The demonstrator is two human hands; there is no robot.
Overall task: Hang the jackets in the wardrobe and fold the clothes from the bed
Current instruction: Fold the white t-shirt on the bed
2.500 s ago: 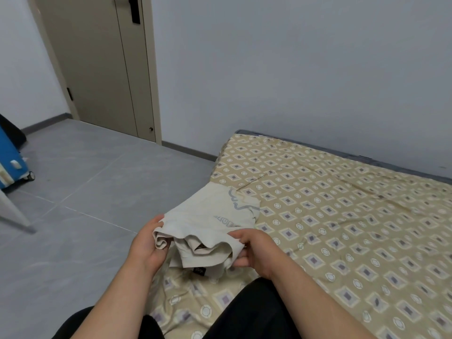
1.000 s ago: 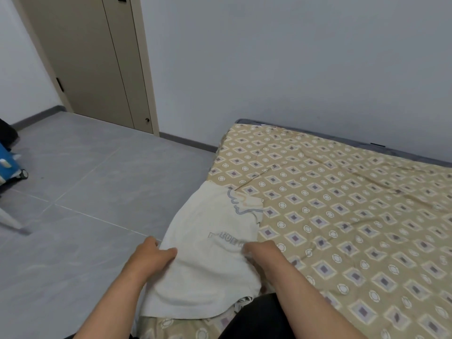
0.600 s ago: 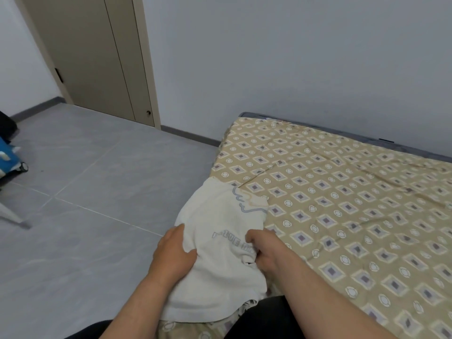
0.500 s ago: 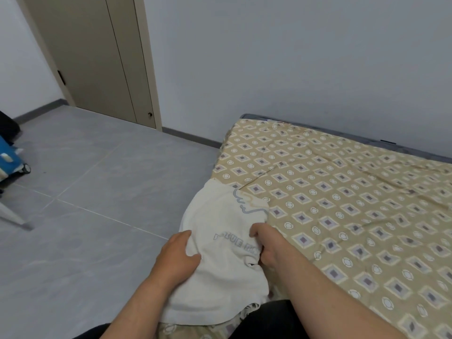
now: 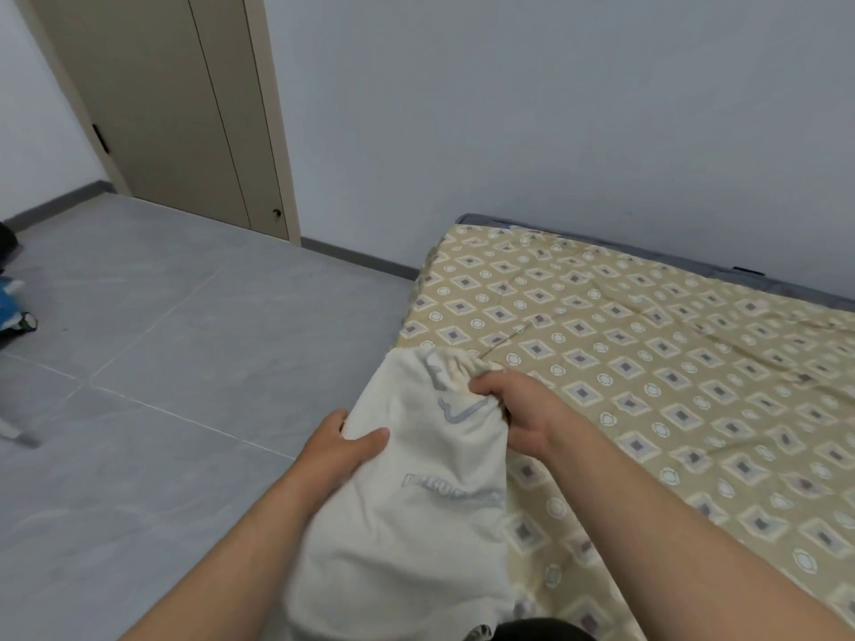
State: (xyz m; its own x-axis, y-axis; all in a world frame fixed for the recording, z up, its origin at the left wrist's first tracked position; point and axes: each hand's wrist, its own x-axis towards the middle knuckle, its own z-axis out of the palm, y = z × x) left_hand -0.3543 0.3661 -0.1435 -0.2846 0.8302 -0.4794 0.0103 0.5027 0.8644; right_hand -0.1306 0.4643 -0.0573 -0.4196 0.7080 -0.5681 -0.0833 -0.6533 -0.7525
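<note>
Both hands grip shirt at bed's left edge
Left hand (image 5: pixel 340 448) pinches cream shirt (image 5: pixel 416 515) side; right hand (image 5: pixel 513 409) bunches its far end on bed (image 5: pixel 671 386).

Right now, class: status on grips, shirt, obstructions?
Left grip pinching white shirt at its left edge. Right grip clutching its far end. Shirt lies at bed corner. No obstruction visible.

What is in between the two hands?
In the head view, only the cream shirt stretches between the left hand and right hand; both grip it.
</note>
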